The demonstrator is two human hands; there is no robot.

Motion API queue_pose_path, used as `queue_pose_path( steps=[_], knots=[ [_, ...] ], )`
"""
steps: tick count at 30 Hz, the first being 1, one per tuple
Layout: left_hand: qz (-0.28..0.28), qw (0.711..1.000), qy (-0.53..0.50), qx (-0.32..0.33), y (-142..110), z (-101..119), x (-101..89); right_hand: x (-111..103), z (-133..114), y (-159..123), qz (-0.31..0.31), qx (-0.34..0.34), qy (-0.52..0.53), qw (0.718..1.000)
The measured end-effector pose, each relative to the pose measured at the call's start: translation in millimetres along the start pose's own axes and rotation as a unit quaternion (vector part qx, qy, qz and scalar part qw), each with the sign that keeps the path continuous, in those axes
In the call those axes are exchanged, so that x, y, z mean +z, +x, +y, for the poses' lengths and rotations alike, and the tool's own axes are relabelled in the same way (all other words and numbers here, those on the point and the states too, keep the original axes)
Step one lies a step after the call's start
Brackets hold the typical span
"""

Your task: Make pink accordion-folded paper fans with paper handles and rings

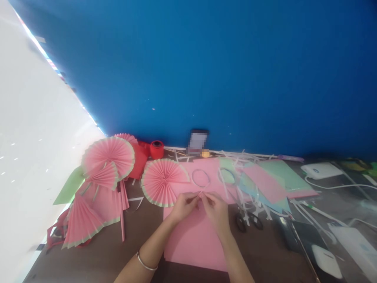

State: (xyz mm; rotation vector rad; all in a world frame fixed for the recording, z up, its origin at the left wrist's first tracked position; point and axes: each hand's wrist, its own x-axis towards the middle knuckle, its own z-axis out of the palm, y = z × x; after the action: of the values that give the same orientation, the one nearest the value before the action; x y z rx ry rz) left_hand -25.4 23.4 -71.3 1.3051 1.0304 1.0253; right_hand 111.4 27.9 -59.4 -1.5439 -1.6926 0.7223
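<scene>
My left hand point(184, 206) and my right hand point(216, 210) meet fingertip to fingertip above a pink paper sheet point(194, 243). Both are closed in a pinch on a thin pale strip point(202, 190), most of it hidden by the fingers. Just beyond and left of them lies a round pleated pink paper fan point(161, 181) with a pale green rim. A thin ring point(200, 178) rests on pink paper ahead of the fingertips. Black-handled scissors point(240, 222) lie right of my right hand, their blades covered by paper scraps.
More pleated fans point(110, 155) pile up at left beside a red tape roll point(157, 149). White strips, a second ring point(226, 176) and pink and green sheets point(290, 175) spread to the right. A white device point(321, 170) with a cable lies farther right. A blue wall point(224, 70) rises behind.
</scene>
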Motion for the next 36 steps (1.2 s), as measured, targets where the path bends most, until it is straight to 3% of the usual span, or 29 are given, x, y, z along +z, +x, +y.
queue_pose_path(
  steps=[20, 26, 32, 36],
  knots=[
    [-0.005, 1.0, 0.011, -0.012, 1.1, -3.6, 0.5, -1.7, 1.0, 1.2, 0.023, -0.037, -0.021, 0.999],
    [-0.013, 0.999, 0.019, -0.041, 0.5, -6.6, -0.1, -6.7, 7.1, 2.0, 0.05, 0.023, 0.034, 0.998],
    [-0.033, 0.999, 0.01, -0.033, -1.5, -7.8, -1.2, -5.7, 4.3, 3.8, -0.044, 0.112, 0.188, 0.975],
    [-0.039, 0.999, 0.01, -0.031, -1.4, -8.4, -3.0, -7.1, 1.7, 4.0, -0.042, 0.119, 0.174, 0.977]
  ],
)
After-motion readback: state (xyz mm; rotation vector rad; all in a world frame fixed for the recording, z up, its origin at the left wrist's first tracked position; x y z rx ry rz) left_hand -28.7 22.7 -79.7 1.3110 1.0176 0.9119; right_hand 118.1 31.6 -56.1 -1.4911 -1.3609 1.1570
